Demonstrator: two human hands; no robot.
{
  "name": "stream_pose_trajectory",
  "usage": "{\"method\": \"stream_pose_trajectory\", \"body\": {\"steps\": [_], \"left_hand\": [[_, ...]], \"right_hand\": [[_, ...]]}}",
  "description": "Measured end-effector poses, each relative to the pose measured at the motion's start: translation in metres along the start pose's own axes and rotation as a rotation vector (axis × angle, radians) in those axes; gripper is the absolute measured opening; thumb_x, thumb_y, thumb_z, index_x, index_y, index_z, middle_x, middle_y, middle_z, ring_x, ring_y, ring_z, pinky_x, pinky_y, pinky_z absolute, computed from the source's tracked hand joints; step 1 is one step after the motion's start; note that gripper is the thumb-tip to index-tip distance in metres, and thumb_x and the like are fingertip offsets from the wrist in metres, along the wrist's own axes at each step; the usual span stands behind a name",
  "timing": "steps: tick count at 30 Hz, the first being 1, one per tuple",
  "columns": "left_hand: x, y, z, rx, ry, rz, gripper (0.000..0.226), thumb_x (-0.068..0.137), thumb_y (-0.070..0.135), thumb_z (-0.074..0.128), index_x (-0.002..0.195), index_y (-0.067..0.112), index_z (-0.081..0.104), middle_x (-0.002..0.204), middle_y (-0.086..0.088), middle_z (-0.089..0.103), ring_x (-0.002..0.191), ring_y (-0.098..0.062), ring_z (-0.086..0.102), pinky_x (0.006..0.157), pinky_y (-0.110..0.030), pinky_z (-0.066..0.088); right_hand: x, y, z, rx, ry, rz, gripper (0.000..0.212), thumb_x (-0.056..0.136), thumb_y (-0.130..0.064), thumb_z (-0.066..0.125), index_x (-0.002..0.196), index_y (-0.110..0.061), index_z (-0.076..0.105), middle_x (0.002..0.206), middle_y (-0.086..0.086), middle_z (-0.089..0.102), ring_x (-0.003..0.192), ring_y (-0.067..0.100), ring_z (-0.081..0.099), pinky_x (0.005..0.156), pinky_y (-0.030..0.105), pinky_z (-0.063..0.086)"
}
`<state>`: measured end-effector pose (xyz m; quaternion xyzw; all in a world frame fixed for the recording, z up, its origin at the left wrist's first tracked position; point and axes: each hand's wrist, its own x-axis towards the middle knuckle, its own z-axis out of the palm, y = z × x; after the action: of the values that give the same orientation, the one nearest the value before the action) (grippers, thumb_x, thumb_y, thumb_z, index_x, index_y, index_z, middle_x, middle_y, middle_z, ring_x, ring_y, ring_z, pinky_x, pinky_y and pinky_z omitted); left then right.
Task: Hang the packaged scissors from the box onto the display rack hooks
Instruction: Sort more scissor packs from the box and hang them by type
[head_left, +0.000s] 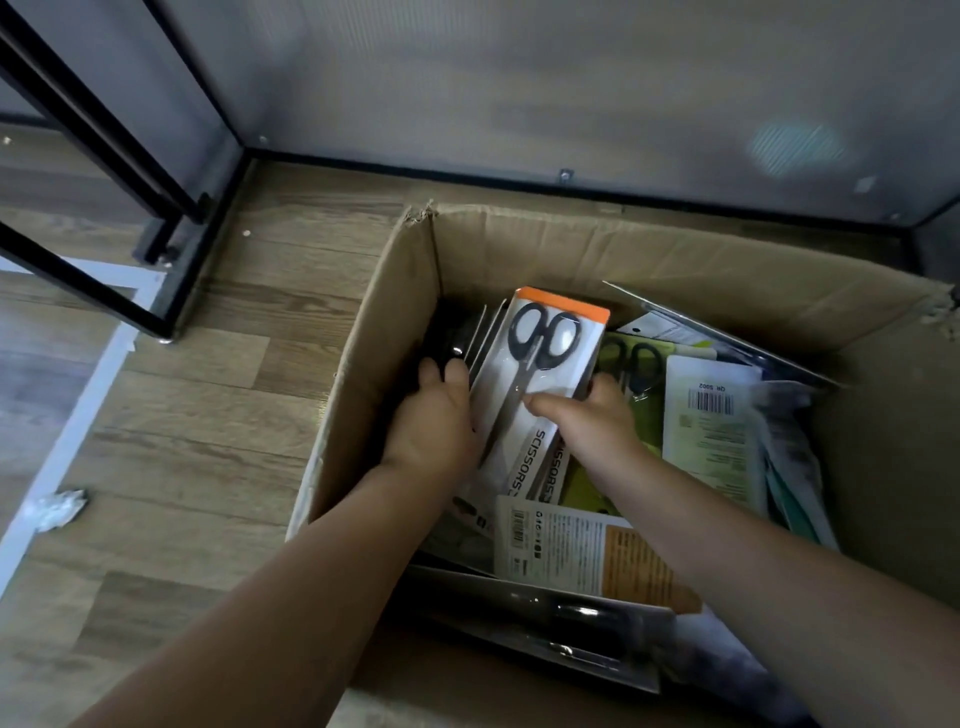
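Seen from the head camera, both arms reached down into the open cardboard box (410, 291) on the wooden floor (218, 415). The left hand (434, 421) was at the left edge of a scissors pack (540, 374), fingers curled down around that edge — thumb up near the top of the hand, fingertips tucked out of sight behind the card. The right hand (592, 415) was on the same pack from the other side, thumb laid flat across the clear front just below the black scissor handles, fingers wrapped behind the right edge. So both hands were clamped on that one pack, close together with only its width between them.

The pack itself was still inside the box, tilted up, its orange top strip pointing away from the hands and the word SCISSORS running down toward the wrists. A second pack with the same lettering (553, 475) lay directly beneath it, under the right wrist. To the right of the right hand — a green-backed pack (641, 395) with black handles, then a white card with a barcode (711, 431). Nearer than both hands, between the forearms, lay another card with an orange panel (587, 556).

Beyond the left hand, out on the floor, a black metal frame (104, 291) stood against a grey panel wall (519, 88). A crumpled scrap (57, 506) lay well to the left of the left forearm.
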<state>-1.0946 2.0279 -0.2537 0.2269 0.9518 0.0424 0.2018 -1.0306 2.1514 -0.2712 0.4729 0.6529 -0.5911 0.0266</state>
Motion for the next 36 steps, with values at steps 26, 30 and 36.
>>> {"method": "stream_pose_trajectory", "body": {"steps": [26,30,36], "left_hand": [[-0.188,0.044,-0.322,-0.217,0.439,0.361,0.030,0.085,0.025,0.066,0.086,-0.002,0.055,0.083,-0.020,0.059,0.068,-0.040,0.058,0.049,-0.034,0.035],[-0.258,0.065,-0.439,-0.173,0.475,0.415,0.030,0.069,0.013,0.080,0.083,-0.003,0.059,0.078,-0.019,0.060,0.063,-0.038,0.059,0.039,-0.035,0.042],[-0.356,0.097,-0.589,-0.103,0.586,0.530,0.040,0.069,0.026,0.047,0.088,-0.003,0.067,0.085,-0.020,0.066,0.064,-0.036,0.063,0.048,-0.039,0.054]], "right_hand": [[-0.254,-0.249,-0.076,0.201,0.106,-0.249,0.027,0.075,-0.019,0.065,0.087,-0.030,0.043,0.080,-0.012,0.061,0.074,0.007,0.059,0.062,0.028,0.042],[-0.349,-0.337,-0.119,0.326,0.095,-0.278,0.027,0.072,-0.017,0.066,0.086,-0.027,0.045,0.079,-0.008,0.062,0.074,0.014,0.062,0.064,0.030,0.044],[-0.485,-0.448,-0.184,0.448,0.031,-0.369,0.036,0.072,-0.016,0.069,0.099,-0.021,0.045,0.091,0.002,0.062,0.081,0.016,0.063,0.071,0.039,0.052]]}}
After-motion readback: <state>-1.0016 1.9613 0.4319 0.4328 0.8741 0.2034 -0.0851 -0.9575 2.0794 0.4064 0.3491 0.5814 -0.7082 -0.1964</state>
